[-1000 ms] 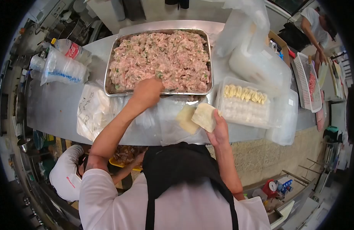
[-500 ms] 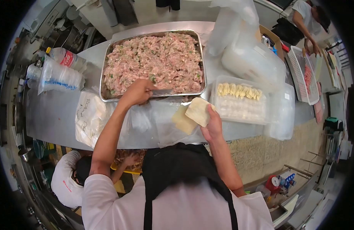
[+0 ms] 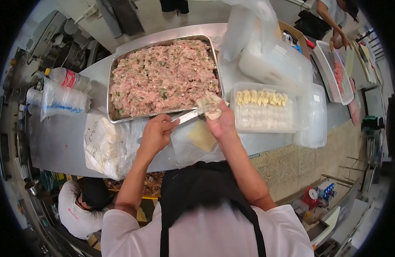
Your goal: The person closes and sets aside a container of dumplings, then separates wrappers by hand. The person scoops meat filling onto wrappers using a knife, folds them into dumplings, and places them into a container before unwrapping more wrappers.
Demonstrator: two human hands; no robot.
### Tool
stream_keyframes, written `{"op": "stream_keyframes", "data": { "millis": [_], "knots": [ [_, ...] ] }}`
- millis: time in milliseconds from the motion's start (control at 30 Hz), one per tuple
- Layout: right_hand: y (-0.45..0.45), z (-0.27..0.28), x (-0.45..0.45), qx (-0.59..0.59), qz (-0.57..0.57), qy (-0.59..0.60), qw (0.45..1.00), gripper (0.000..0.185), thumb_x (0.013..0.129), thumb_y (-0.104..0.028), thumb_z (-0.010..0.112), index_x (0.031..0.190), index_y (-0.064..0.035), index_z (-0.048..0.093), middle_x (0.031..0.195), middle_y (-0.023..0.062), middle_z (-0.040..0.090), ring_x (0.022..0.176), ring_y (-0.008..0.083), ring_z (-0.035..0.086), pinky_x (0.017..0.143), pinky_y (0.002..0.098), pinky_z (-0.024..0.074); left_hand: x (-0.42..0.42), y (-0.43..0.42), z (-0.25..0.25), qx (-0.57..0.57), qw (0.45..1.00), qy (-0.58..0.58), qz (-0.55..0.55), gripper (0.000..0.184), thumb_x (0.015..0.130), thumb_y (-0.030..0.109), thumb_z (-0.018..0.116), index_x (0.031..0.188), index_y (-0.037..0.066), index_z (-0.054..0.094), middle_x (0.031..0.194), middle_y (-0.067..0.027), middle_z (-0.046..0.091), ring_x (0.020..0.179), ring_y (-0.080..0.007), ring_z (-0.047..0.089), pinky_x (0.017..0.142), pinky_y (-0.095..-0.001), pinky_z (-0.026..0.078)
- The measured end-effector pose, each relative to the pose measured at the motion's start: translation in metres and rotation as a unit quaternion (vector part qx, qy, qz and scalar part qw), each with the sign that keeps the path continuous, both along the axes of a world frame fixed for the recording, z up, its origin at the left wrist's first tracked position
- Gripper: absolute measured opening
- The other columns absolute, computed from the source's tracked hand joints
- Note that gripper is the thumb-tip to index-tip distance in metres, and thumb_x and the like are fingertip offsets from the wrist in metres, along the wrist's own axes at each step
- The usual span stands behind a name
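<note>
My left hand (image 3: 156, 132) is closed around a flat metal spreading blade (image 3: 188, 117), its tip touching the dumpling wrapper (image 3: 212, 112) in my right hand (image 3: 223, 122). The thin, pale wrapper lies cupped in my right fingers and seems to carry a bit of pink filling. Just ahead of both hands is a metal tray (image 3: 109, 96) heaped with minced meat (image 3: 163, 77) flecked with green. More square wrappers (image 3: 202, 136) lie on plastic below my right hand. To the right, a clear container (image 3: 266, 125) has a row of folded dumplings (image 3: 261, 97) along its far side.
Clear lids and tubs (image 3: 276, 60) stand at the back right. Plastic bags (image 3: 107, 143), a bag of cups (image 3: 65, 98) and a bottle (image 3: 69, 80) are at left. One co-worker (image 3: 80, 210) is at lower left, another person's hand (image 3: 341, 39) near a white basket (image 3: 334, 73).
The blade has moved from the meat's near edge to the wrapper. My right hand has moved up and left towards the tray, and the wrapper has gone from flat to cupped.
</note>
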State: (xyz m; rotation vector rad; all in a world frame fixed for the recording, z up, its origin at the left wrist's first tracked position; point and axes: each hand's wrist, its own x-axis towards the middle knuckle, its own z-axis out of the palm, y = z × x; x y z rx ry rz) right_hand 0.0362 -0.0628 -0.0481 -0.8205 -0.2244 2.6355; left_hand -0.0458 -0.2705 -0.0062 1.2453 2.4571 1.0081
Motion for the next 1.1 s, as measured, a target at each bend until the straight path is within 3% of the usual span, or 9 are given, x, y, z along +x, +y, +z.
{"op": "stream_keyframes", "data": {
  "millis": [100, 233, 467, 533, 667, 867, 967, 1033, 1100],
  "knots": [
    [0.007, 0.002, 0.01, 0.039, -0.007, -0.017, 0.999, 0.046, 0.109, -0.028, 0.031, 0.138, 0.0048, 0.045, 0.138, 0.0206, 0.053, 0.131, 0.0351, 0.049, 0.115, 0.0485, 0.037, 0.015, 0.002, 0.043, 0.019, 0.998, -0.024, 0.048, 0.033, 0.078, -0.006, 0.07, 0.106, 0.01, 0.077, 0.09, -0.0129, 0.064, 0.075, -0.03, 0.065, 0.067, -0.0386, 0.051],
    [0.0, 0.011, 0.004, 0.038, 0.016, 0.026, 0.999, 0.046, 0.109, -0.028, 0.033, 0.134, 0.0073, 0.047, 0.136, 0.0209, 0.054, 0.129, 0.034, 0.051, 0.114, 0.0463, 0.0386, 0.024, 0.021, 0.014, 0.086, 0.995, 0.037, 0.018, 0.036, 0.077, -0.009, 0.07, 0.108, 0.01, 0.076, 0.085, -0.0095, 0.062, 0.073, -0.0243, 0.063, 0.063, -0.0335, 0.049],
    [0.023, 0.002, 0.026, 0.1, -0.039, -0.002, 0.994, 0.05, 0.109, -0.029, 0.03, 0.142, 0.0077, 0.039, 0.141, 0.0216, 0.049, 0.13, 0.034, 0.05, 0.114, 0.0451, 0.0395, -0.014, -0.006, 0.053, -0.009, 0.999, 0.038, 0.033, 0.037, 0.078, -0.008, 0.063, 0.109, 0.009, 0.074, 0.083, -0.0155, 0.063, 0.078, -0.0357, 0.064, 0.066, -0.0422, 0.049],
    [0.023, 0.003, 0.027, 0.102, -0.03, -0.004, 0.994, 0.05, 0.109, -0.029, 0.03, 0.142, 0.0077, 0.039, 0.141, 0.0212, 0.049, 0.13, 0.0335, 0.05, 0.113, 0.045, 0.04, -0.034, 0.0, 0.055, -0.165, 0.979, 0.118, 0.029, 0.035, 0.074, -0.005, 0.062, 0.105, 0.007, 0.074, 0.084, -0.0182, 0.064, 0.083, -0.0392, 0.064, 0.07, -0.0464, 0.05],
    [0.019, 0.003, 0.029, 0.112, -0.023, -0.027, 0.993, 0.05, 0.109, -0.029, 0.031, 0.142, 0.0079, 0.039, 0.14, 0.0206, 0.05, 0.129, 0.0328, 0.051, 0.111, 0.0447, 0.0417, -0.049, 0.016, 0.032, -0.242, 0.957, 0.151, -0.04, 0.036, 0.069, -0.004, 0.062, 0.102, 0.005, 0.073, 0.085, -0.0187, 0.065, 0.085, -0.0396, 0.064, 0.073, -0.0481, 0.05],
    [0.012, -0.01, 0.036, 0.13, -0.029, -0.027, 0.991, 0.05, 0.109, -0.029, 0.032, 0.142, 0.008, 0.039, 0.138, 0.0198, 0.052, 0.126, 0.0323, 0.053, 0.109, 0.0448, 0.0427, -0.065, 0.032, 0.02, -0.216, 0.975, 0.002, -0.044, 0.034, 0.066, -0.006, 0.06, 0.096, 0.001, 0.075, 0.094, -0.0233, 0.068, 0.08, -0.0417, 0.065, 0.071, -0.0472, 0.051],
    [0.01, -0.008, 0.037, 0.136, -0.039, -0.023, 0.99, 0.049, 0.109, -0.029, 0.032, 0.142, 0.0079, 0.04, 0.137, 0.0196, 0.052, 0.126, 0.0323, 0.054, 0.109, 0.0448, 0.0433, -0.074, 0.025, 0.015, -0.116, 0.987, -0.101, -0.04, 0.036, 0.073, -0.008, 0.057, 0.103, -0.001, 0.075, 0.091, -0.0191, 0.069, 0.065, -0.0319, 0.065, 0.06, -0.04, 0.049],
    [0.007, -0.014, 0.036, 0.127, -0.05, -0.019, 0.991, 0.049, 0.109, -0.028, 0.032, 0.141, 0.0077, 0.04, 0.137, 0.0196, 0.053, 0.126, 0.0323, 0.054, 0.109, 0.0448, 0.0435, -0.063, 0.023, 0.035, -0.066, 0.957, -0.284, 0.009, 0.034, 0.082, -0.011, 0.055, 0.109, -0.002, 0.073, 0.085, -0.0117, 0.068, 0.057, -0.0179, 0.06, 0.054, -0.0318, 0.046],
    [0.006, -0.017, 0.035, 0.12, -0.056, -0.013, 0.991, 0.049, 0.109, -0.028, 0.032, 0.141, 0.0074, 0.041, 0.137, 0.0195, 0.053, 0.126, 0.0323, 0.054, 0.108, 0.0448, 0.0438, -0.054, 0.02, 0.033, -0.037, 0.953, -0.301, -0.002, 0.031, 0.087, -0.011, 0.054, 0.109, -0.002, 0.073, 0.081, -0.0057, 0.064, 0.055, -0.0082, 0.054, 0.05, -0.0261, 0.042]
  ]
}}
